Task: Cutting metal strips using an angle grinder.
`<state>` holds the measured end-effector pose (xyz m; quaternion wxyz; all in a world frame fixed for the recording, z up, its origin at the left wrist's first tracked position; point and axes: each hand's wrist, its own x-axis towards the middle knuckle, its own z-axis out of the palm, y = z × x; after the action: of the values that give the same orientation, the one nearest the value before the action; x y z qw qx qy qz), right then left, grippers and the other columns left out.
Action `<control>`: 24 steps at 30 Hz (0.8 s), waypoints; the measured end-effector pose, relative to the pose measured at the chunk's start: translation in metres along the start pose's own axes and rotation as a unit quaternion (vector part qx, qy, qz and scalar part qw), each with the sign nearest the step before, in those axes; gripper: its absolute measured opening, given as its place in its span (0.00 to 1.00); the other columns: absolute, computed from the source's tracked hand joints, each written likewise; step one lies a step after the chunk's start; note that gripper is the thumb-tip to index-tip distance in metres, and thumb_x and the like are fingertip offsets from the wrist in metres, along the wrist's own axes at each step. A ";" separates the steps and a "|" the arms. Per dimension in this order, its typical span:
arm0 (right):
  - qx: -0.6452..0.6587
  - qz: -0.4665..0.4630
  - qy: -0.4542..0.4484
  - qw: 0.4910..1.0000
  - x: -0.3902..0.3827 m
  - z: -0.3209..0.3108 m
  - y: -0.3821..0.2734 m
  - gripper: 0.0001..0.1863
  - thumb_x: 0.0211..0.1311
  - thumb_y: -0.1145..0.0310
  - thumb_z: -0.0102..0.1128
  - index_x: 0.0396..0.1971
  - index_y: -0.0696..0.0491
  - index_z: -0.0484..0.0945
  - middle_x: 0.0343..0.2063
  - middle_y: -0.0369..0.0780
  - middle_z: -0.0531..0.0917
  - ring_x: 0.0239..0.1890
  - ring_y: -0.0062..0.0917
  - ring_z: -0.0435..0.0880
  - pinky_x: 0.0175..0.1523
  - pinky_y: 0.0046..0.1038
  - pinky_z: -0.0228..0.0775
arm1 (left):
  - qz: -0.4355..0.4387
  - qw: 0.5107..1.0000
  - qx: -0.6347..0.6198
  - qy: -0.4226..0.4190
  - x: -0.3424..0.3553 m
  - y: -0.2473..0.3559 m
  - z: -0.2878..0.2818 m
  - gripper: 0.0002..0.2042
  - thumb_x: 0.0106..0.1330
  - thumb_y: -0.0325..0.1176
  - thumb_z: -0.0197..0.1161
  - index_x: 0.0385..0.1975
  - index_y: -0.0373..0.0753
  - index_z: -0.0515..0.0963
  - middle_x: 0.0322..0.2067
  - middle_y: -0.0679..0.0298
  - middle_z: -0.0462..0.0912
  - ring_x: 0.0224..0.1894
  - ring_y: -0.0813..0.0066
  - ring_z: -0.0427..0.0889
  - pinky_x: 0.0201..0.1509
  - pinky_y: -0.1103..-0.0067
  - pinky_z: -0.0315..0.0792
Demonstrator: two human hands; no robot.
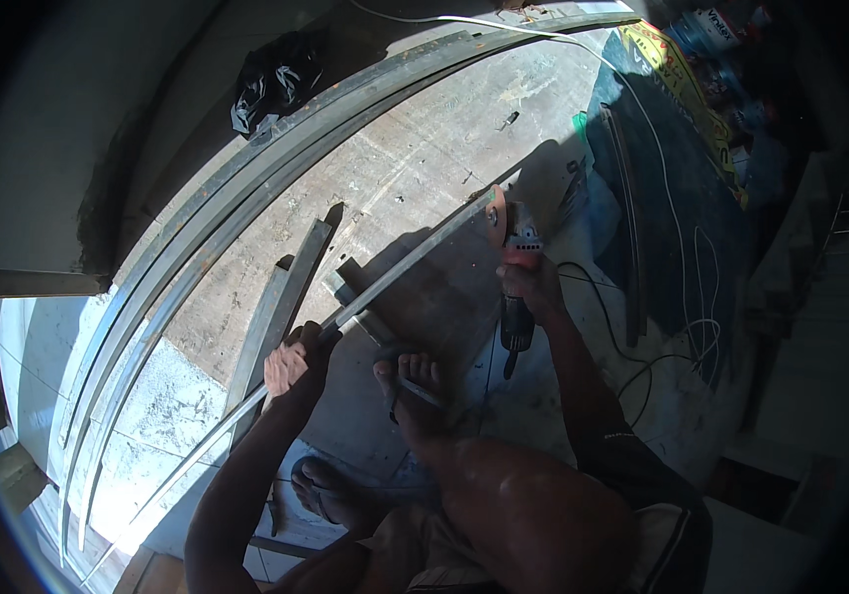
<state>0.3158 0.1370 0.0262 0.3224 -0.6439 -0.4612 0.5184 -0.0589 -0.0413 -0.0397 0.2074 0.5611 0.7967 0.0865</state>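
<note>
My left hand (294,361) grips a long, thin metal bar (415,257) that runs diagonally from lower left to upper right, lying across a short metal piece (370,322) on the floor. My right hand (533,285) is wrapped round the body of a red and black angle grinder (521,247). Its orange-tan disc (496,216) is at or very close to the upper part of the bar; I cannot tell whether they touch. My sandalled foot (410,386) rests beside the short piece, just below the bar.
Long metal profiles (276,148) lie along the left and back, and shorter pieces (306,257) lie beside the bar. A black plastic bag (271,79) sits at the back. Cables (642,361) trail on the right. A dark sheet (672,218) and cans (711,59) are at the right.
</note>
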 end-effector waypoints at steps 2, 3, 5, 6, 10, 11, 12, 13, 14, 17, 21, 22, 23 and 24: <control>0.005 0.019 -0.019 1.000 0.002 -0.001 0.002 0.20 0.50 0.69 0.77 0.41 0.56 0.78 0.28 0.34 0.81 0.27 0.18 0.81 0.32 0.24 0.74 | 0.012 1.000 -0.021 0.016 0.004 0.012 -0.018 0.12 0.68 0.41 0.60 0.23 0.42 0.78 0.30 0.60 0.84 0.33 0.60 0.83 0.42 0.67 0.73; 0.002 0.021 -0.015 1.000 0.002 -0.003 0.004 0.20 0.50 0.69 0.77 0.41 0.56 0.78 0.28 0.34 0.81 0.27 0.18 0.81 0.32 0.24 0.74 | 0.015 0.999 -0.041 -0.023 0.004 0.018 -0.030 0.15 0.67 0.44 0.62 0.25 0.40 0.78 0.27 0.59 0.84 0.31 0.59 0.84 0.40 0.65 0.74; -0.050 0.016 -0.001 0.999 0.003 -0.005 0.008 0.23 0.47 0.64 0.78 0.41 0.56 0.78 0.28 0.34 0.82 0.28 0.20 0.82 0.34 0.27 0.76 | 0.026 0.996 -0.059 -0.064 0.009 0.026 -0.052 0.18 0.67 0.48 0.64 0.26 0.38 0.78 0.24 0.59 0.84 0.29 0.58 0.84 0.37 0.64 0.74; -0.048 0.010 0.003 0.999 0.002 -0.008 0.011 0.23 0.47 0.64 0.78 0.41 0.56 0.78 0.28 0.34 0.82 0.28 0.20 0.82 0.34 0.27 0.76 | 0.024 0.986 -0.121 -0.115 0.015 0.027 -0.062 0.22 0.65 0.52 0.66 0.27 0.36 0.78 0.22 0.57 0.83 0.28 0.59 0.85 0.35 0.64 0.74; -0.149 -0.011 0.035 0.988 -0.002 -0.020 0.016 0.31 0.44 0.57 0.80 0.46 0.56 0.77 0.35 0.41 0.84 0.35 0.28 0.85 0.41 0.32 0.78 | -0.029 0.942 -0.214 -0.257 0.033 0.028 -0.068 0.26 0.58 0.56 0.73 0.29 0.33 0.79 0.19 0.56 0.80 0.25 0.66 0.82 0.31 0.67 0.73; -0.163 -0.011 0.043 0.986 -0.003 -0.023 0.016 0.34 0.43 0.55 0.80 0.48 0.56 0.77 0.38 0.43 0.85 0.38 0.33 0.86 0.45 0.35 0.78 | -0.038 0.946 -0.191 -0.260 0.034 0.027 -0.065 0.26 0.57 0.56 0.74 0.29 0.33 0.78 0.18 0.56 0.79 0.24 0.68 0.81 0.30 0.67 0.72; -0.161 -0.012 0.049 0.986 -0.004 -0.028 0.015 0.34 0.43 0.55 0.80 0.48 0.56 0.77 0.38 0.43 0.85 0.38 0.33 0.86 0.45 0.35 0.78 | -0.042 0.940 -0.201 -0.274 0.035 0.026 -0.062 0.26 0.57 0.55 0.75 0.28 0.33 0.78 0.18 0.56 0.78 0.22 0.70 0.79 0.29 0.69 0.71; -0.217 -0.041 0.060 0.973 -0.005 -0.033 0.013 0.36 0.43 0.54 0.80 0.50 0.57 0.76 0.41 0.46 0.85 0.41 0.37 0.86 0.48 0.36 0.77 | -0.017 0.942 -0.210 -0.263 0.036 0.024 -0.060 0.26 0.57 0.55 0.75 0.28 0.33 0.78 0.18 0.56 0.78 0.22 0.70 0.79 0.29 0.69 0.71; -0.275 -0.075 0.071 0.956 -0.005 -0.036 0.010 0.38 0.42 0.53 0.80 0.52 0.57 0.75 0.44 0.48 0.85 0.45 0.40 0.86 0.51 0.38 0.77 | -0.023 0.937 -0.223 -0.269 0.036 0.023 -0.059 0.26 0.57 0.55 0.75 0.28 0.33 0.77 0.17 0.57 0.77 0.22 0.70 0.78 0.28 0.69 0.70; -0.295 -0.054 0.065 0.952 -0.005 -0.046 0.000 0.34 0.42 0.58 0.80 0.50 0.57 0.76 0.41 0.45 0.85 0.42 0.35 0.86 0.49 0.36 0.77 | -0.031 0.937 -0.222 -0.267 0.034 0.022 -0.058 0.26 0.57 0.55 0.75 0.27 0.34 0.77 0.16 0.58 0.76 0.21 0.72 0.77 0.28 0.70 0.70; -0.384 -0.054 0.060 0.920 -0.003 -0.055 -0.015 0.38 0.42 0.55 0.79 0.53 0.57 0.74 0.43 0.49 0.84 0.47 0.43 0.85 0.54 0.40 0.76 | -0.033 0.939 -0.229 -0.255 0.033 0.024 -0.057 0.25 0.57 0.55 0.75 0.26 0.35 0.77 0.16 0.60 0.76 0.20 0.74 0.75 0.26 0.70 0.68; -0.405 -0.055 0.052 0.911 -0.002 -0.056 -0.018 0.39 0.42 0.54 0.80 0.54 0.57 0.73 0.45 0.50 0.84 0.48 0.45 0.85 0.54 0.41 0.76 | -0.027 0.938 -0.235 -0.255 0.033 0.023 -0.056 0.25 0.57 0.55 0.75 0.26 0.35 0.77 0.16 0.60 0.76 0.20 0.74 0.75 0.26 0.70 0.68; -0.421 -0.061 0.046 0.904 -0.001 -0.056 -0.020 0.41 0.42 0.53 0.80 0.55 0.57 0.73 0.46 0.51 0.84 0.50 0.46 0.84 0.54 0.42 0.76 | -0.025 0.938 -0.234 -0.253 0.033 0.022 -0.055 0.25 0.57 0.55 0.75 0.26 0.35 0.77 0.16 0.60 0.75 0.20 0.74 0.75 0.26 0.70 0.68; -0.422 -0.055 0.044 0.904 0.000 -0.056 -0.022 0.41 0.42 0.53 0.80 0.55 0.57 0.73 0.46 0.51 0.84 0.50 0.46 0.84 0.54 0.42 0.76 | -0.028 0.941 -0.227 -0.250 0.033 0.022 -0.054 0.25 0.57 0.54 0.75 0.26 0.35 0.77 0.15 0.60 0.75 0.20 0.74 0.74 0.26 0.70 0.67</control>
<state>0.3643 0.1483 0.0602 0.0684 -0.7154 -0.6571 0.2273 -0.0729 0.0026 0.0090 0.5241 0.4800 0.6939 0.1161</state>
